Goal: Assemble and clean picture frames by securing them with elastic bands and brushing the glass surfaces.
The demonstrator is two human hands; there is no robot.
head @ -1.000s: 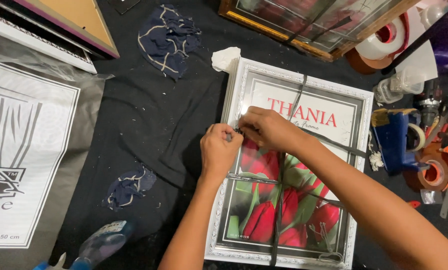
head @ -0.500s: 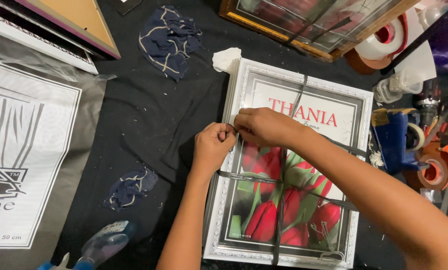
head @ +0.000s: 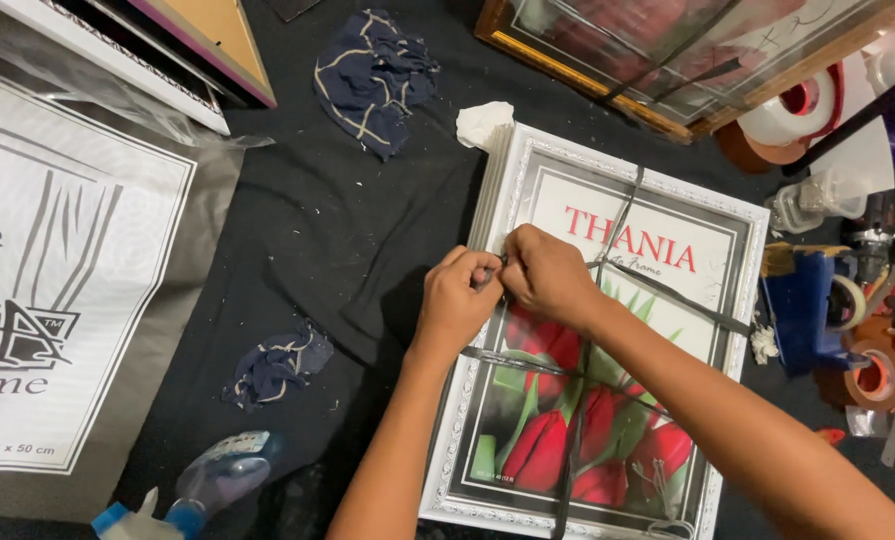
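A stack of white ornate picture frames [head: 737,290] with a red tulip print lies on the black cloth, bound by dark plastic straps [head: 617,225] that cross over the glass. My left hand [head: 457,300] and my right hand [head: 547,275] meet at the stack's left edge. Both pinch the strap there, fingertips touching. What sits between the fingers is hidden.
A dark checked rag [head: 372,75] lies at the top, a smaller one [head: 272,365] lower left. A spray bottle [head: 202,490] is at the bottom. A large wrapped frame [head: 57,300] fills the left. Tape rolls [head: 877,370] and a blue dispenser [head: 802,305] crowd the right. A gold frame [head: 587,70] lies behind.
Both hands have shifted slightly left and up along the strap toward the frame's left edge and closed tighter together.
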